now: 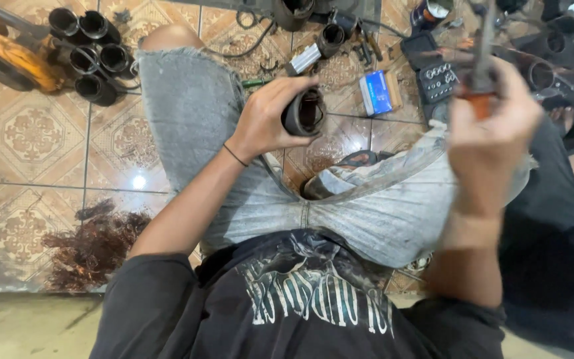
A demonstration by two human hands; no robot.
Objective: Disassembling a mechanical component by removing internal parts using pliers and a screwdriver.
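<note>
I sit on a tiled floor in grey shorts and a black shirt. My left hand (268, 116) grips a short black metal cylinder (303, 112), its open end facing right. My right hand (493, 123) is raised and closed around the orange handle of a long thin tool (483, 46), a blurred metal shaft pointing up and away. The two hands are apart, with the tool to the right of the cylinder.
Several black cylinders (91, 56) stand grouped on the floor at upper left beside an orange part (8, 56). A blue box (379, 92), a socket set (438, 80) and loose tools lie ahead. A tangle of brown wire (94, 246) lies at left.
</note>
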